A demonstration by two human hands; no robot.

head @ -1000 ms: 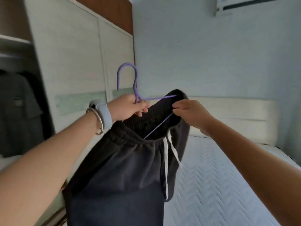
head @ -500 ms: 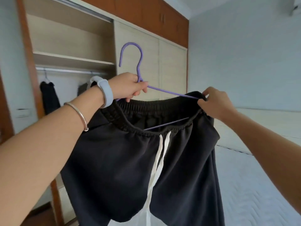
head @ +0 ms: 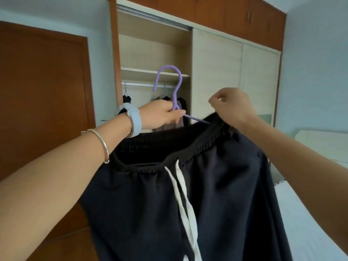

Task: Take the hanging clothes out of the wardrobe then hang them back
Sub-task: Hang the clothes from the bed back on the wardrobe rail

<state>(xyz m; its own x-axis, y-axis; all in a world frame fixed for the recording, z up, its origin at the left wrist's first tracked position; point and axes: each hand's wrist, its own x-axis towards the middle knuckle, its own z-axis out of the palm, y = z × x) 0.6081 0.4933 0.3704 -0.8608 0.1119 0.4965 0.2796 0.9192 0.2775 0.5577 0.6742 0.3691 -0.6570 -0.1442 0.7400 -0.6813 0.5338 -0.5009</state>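
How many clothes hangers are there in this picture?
3. The purple hanger is in the left hand; one hook hangs at the left end of the rail, another just behind the purple one. More may be hidden behind the hand.

Bare forearms; a pale blue rubbery watch strap (head: 134, 122) wraps the left wrist, a thin silver metal bangle (head: 104, 146) just behind the strap.

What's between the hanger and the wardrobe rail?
Nothing visible. The door is slid aside, and the rail shows bare between the clothes already hung there. The left hand holds the hanger with the trousers in front of that opening.
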